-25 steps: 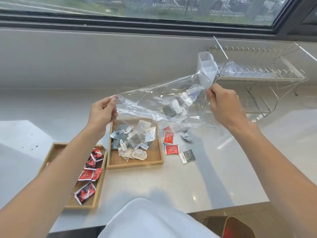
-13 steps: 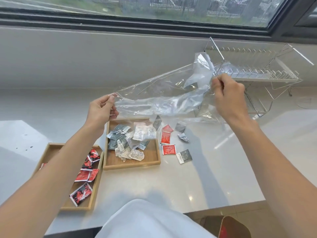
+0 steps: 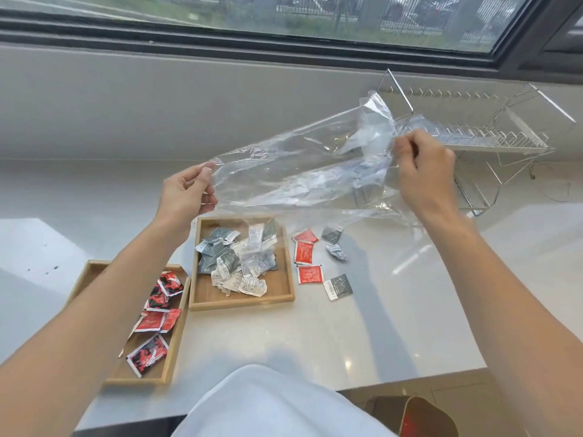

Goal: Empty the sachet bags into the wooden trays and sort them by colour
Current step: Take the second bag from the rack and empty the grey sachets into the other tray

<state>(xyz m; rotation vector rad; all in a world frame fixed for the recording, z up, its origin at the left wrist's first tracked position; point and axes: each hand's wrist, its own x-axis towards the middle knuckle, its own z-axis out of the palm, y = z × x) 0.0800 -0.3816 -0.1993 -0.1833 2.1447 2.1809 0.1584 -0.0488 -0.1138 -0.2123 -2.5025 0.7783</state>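
Sachet bag [image 3: 299, 171], clear plastic, is stretched in the air above the far edge of the square wooden tray [image 3: 243, 302]. The left hand [image 3: 186, 197] pinches its left end and the right hand [image 3: 426, 171] pinches its right end. Grey and white sachets [image 3: 233, 260] fill that tray. Red sachets [image 3: 157, 320] lie in the near-left tray [image 3: 138, 380], and loose sachets [image 3: 310, 274] rest on the surface [image 3: 315, 335] to the right.

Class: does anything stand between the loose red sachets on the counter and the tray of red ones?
Yes: the square tray of grey and white sachets lies between the loose red sachets and the red-sachet tray.
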